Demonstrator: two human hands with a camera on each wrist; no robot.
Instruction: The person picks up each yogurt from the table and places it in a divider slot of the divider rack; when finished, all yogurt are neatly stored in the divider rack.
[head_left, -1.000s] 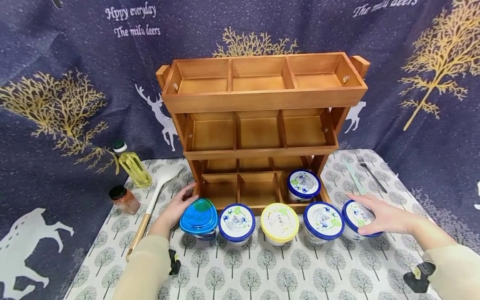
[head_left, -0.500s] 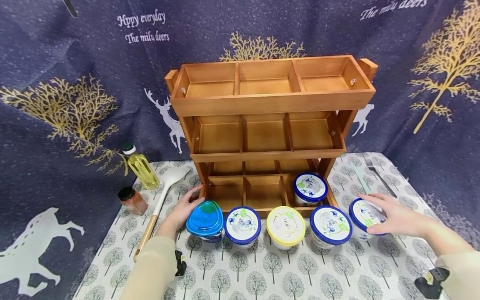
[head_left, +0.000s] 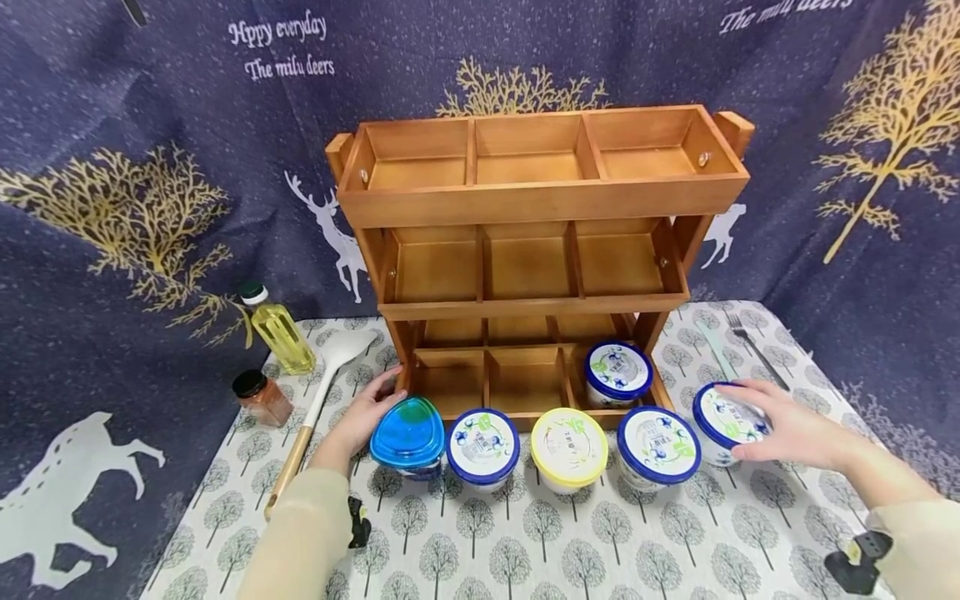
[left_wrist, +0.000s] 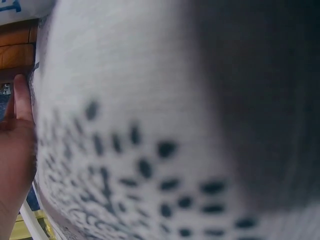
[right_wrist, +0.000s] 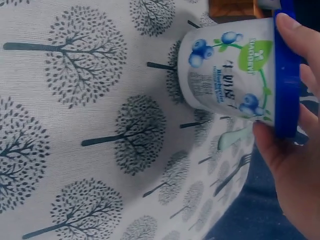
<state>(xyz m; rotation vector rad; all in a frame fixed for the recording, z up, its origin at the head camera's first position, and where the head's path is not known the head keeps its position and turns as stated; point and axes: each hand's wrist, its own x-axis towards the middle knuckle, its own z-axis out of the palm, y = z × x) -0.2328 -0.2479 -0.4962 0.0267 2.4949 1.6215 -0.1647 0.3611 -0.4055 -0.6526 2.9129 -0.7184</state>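
My right hand (head_left: pixel 787 425) grips a white yogurt tub (head_left: pixel 731 419) by its blue lid, thumb on the near side. In the right wrist view the tub (right_wrist: pixel 230 70) shows blueberries printed on its side. My left hand (head_left: pixel 366 417) rests against the lower left side of a brown wooden three-tier rack (head_left: pixel 540 204). Close beside it stands a tub with a blue, green-tinted top (head_left: pixel 408 433). Along the rack's front follow a blue-lidded tub (head_left: pixel 483 447), a yellow-lidded tub (head_left: pixel 570 448) and another blue-lidded tub (head_left: pixel 660 446). One more blue-lidded tub (head_left: pixel 618 369) sits in the bottom right compartment.
Left of the rack are an oil bottle (head_left: pixel 282 337), a black-capped spice jar (head_left: pixel 262 398) and a white spatula with a wooden handle (head_left: pixel 318 400). A pale green knife (head_left: pixel 717 350) and a fork (head_left: pixel 757 350) lie to the right. A dark deer-print cloth (head_left: pixel 172 83) hangs behind.
My right hand and its tub have moved slightly forward and closer to the rack. My left hand has stayed at the rack's side. The head view has shifted a little.
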